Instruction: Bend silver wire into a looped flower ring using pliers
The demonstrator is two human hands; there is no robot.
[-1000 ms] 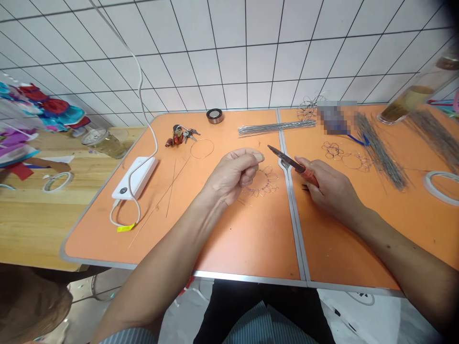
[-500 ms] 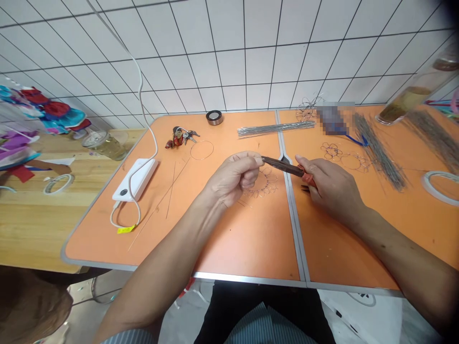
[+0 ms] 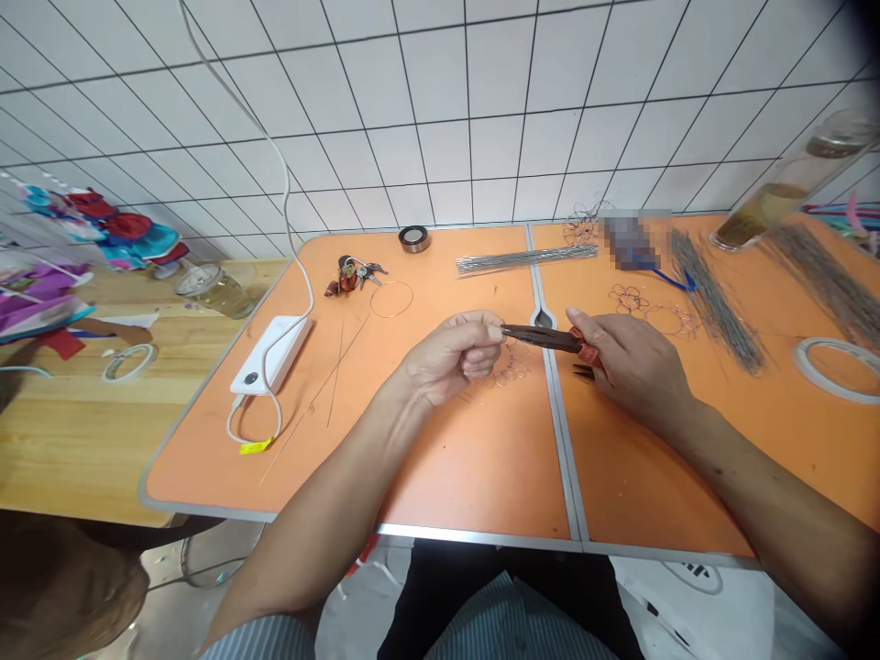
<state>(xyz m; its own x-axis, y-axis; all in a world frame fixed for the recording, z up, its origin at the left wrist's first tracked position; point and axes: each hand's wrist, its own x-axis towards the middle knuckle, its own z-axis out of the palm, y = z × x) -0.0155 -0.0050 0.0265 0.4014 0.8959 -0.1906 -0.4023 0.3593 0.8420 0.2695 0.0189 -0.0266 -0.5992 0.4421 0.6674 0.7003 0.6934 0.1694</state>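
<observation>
My right hand [image 3: 639, 371] is closed around the red handles of long-nosed pliers [image 3: 546, 337], whose dark jaws point left. At the jaw tips, my left hand [image 3: 454, 356] is pinched, thumb against fingers; whatever lies between them is too small or hidden to make out. Below the pliers, partly behind the left hand, a ring of looped wire [image 3: 512, 367] rests on the orange table [image 3: 481, 477]. Two short dark prongs [image 3: 584, 371] stick out from under the right hand.
Straight wires [image 3: 526, 260] lie at the back, near black tape [image 3: 413, 239] and keys [image 3: 354, 274]. A white power bank [image 3: 271, 355] with its cable stands left. To the right are a wire bundle [image 3: 719, 302], wire flowers [image 3: 629, 298], a tilted bottle [image 3: 763, 206] and a white ring [image 3: 835, 369].
The whole view has shifted slightly, with the table's far edge now lower in the picture. Both hands keep the same hold, and the pliers lie a little more level.
</observation>
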